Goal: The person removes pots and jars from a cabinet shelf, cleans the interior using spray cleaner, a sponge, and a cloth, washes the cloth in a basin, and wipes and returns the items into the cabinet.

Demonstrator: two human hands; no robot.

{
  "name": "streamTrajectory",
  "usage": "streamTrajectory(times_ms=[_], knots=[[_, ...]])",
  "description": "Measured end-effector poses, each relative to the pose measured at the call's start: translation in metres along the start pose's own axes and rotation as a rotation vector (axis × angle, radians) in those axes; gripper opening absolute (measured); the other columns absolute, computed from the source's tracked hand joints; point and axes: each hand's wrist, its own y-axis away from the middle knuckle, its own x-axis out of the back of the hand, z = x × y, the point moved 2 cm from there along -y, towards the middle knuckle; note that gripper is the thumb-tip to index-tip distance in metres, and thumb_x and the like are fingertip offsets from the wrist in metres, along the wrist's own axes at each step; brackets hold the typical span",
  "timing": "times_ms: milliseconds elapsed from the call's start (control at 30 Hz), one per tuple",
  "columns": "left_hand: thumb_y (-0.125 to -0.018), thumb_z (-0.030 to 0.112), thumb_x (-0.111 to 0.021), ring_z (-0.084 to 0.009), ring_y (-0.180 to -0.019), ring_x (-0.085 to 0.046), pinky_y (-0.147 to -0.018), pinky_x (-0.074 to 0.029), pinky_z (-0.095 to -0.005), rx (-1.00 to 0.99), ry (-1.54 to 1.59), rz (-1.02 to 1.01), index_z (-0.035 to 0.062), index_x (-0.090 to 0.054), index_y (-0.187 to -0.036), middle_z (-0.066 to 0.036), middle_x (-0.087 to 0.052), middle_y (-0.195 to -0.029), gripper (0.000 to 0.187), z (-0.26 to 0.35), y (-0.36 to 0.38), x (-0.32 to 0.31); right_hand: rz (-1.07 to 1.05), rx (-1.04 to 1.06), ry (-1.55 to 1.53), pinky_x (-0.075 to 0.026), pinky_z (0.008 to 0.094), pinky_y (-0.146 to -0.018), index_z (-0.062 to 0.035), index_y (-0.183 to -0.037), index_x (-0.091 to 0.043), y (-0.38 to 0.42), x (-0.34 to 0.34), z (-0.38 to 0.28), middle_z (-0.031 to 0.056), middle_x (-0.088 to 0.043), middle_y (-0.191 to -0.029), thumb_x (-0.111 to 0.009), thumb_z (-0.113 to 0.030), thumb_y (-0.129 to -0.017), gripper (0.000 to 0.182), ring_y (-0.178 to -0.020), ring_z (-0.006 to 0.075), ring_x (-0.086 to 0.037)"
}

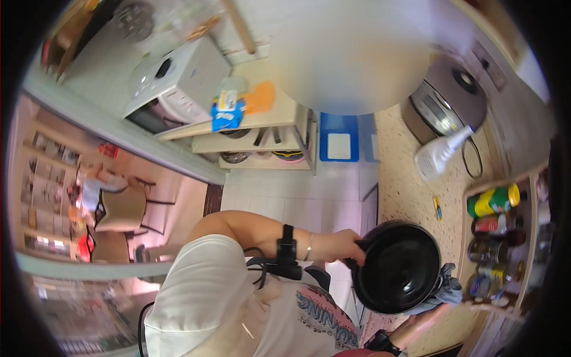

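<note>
My left hand [348, 247] is closed round the handle at the left side of a black pan [404, 268]. The pan is tilted, its dark glossy inside facing me. At its lower right edge is a crumpled grey-blue cloth [445, 291], pressed against the rim. My right hand [429, 316] is at this cloth and seems to grip it; its fingers are largely hidden. The pan hangs over the front edge of the speckled countertop [404, 178].
A white spray bottle [437, 157] and a rice cooker [446, 101] stand farther along the counter. A small yellow object [438, 208] lies nearby. To the right, a rack [532, 232] holds several jars. A shelf unit [262, 141] and blue bin [339, 122] are ahead. A blurred patch hides the top middle.
</note>
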Motion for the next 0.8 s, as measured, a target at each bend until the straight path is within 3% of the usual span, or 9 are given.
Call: streamTrajectory(times_ms=[167,300,567,667,700,800], knots=[[-0.067,0.002,-0.067,-0.0156,-0.073,-0.060,-0.063,-0.050,-0.0261,-0.047,0.177,0.114,-0.0054,-0.063,-0.092,-0.009,-0.064,-0.082,0.026,-0.033,0.095,0.059,-0.415,-0.430,-0.222,-0.039,0.0390,-0.099,-0.0003,-0.131,-0.040,0.056,-0.052,0.077,0.0143,-0.046,-0.131,-0.039,-0.040,-0.095,0.053,-0.115,0.0271,-0.048],[-0.069,0.002,-0.066,-0.0135,-0.073,-0.060,-0.063,-0.049,-0.0250,-0.102,0.227,0.216,-0.0049,-0.063,-0.094,-0.007,-0.064,-0.082,0.026,-0.069,0.177,0.098,-0.662,-0.289,0.067,-0.044,0.0385,-0.095,-0.0022,-0.129,-0.042,0.128,-0.109,0.104,0.0139,-0.051,-0.126,-0.037,-0.042,-0.095,0.052,-0.111,0.0281,-0.052],[-0.071,-0.004,-0.063,-0.0151,-0.075,-0.063,-0.064,-0.052,-0.0219,-0.217,0.513,0.505,-0.0089,-0.060,-0.097,-0.012,-0.065,-0.088,0.027,-0.155,0.324,0.140,-1.144,-0.509,0.198,-0.044,0.0386,-0.094,-0.0030,-0.129,-0.043,0.285,-0.142,0.196,0.0135,-0.052,-0.124,-0.039,-0.046,-0.093,0.056,-0.111,0.0272,-0.052],[-0.071,-0.004,-0.063,-0.0161,-0.074,-0.063,-0.066,-0.053,-0.0235,-0.249,0.608,0.600,-0.0097,-0.059,-0.098,-0.013,-0.065,-0.089,0.028,-0.194,0.362,0.154,-1.274,-0.624,0.236,-0.044,0.0386,-0.094,-0.0033,-0.129,-0.043,0.331,-0.141,0.224,0.0134,-0.053,-0.123,-0.039,-0.048,-0.092,0.058,-0.110,0.0268,-0.053],[-0.069,-0.004,-0.062,-0.0212,-0.078,-0.064,-0.071,-0.055,-0.0306,-0.261,0.596,0.637,-0.0107,-0.060,-0.097,-0.015,-0.065,-0.089,0.029,-0.200,0.377,0.155,-1.308,-0.659,0.249,-0.044,0.0386,-0.094,-0.0035,-0.129,-0.043,0.342,-0.143,0.231,0.0134,-0.053,-0.123,-0.039,-0.048,-0.092,0.058,-0.110,0.0267,-0.053],[-0.068,-0.003,-0.063,-0.0209,-0.077,-0.063,-0.071,-0.055,-0.0306,-0.291,0.689,0.674,-0.0106,-0.060,-0.097,-0.015,-0.065,-0.088,0.029,-0.239,0.401,0.163,-1.368,-0.755,0.297,-0.044,0.0386,-0.094,-0.0038,-0.129,-0.043,0.365,-0.151,0.248,0.0133,-0.054,-0.122,-0.040,-0.050,-0.091,0.060,-0.110,0.0264,-0.053]])
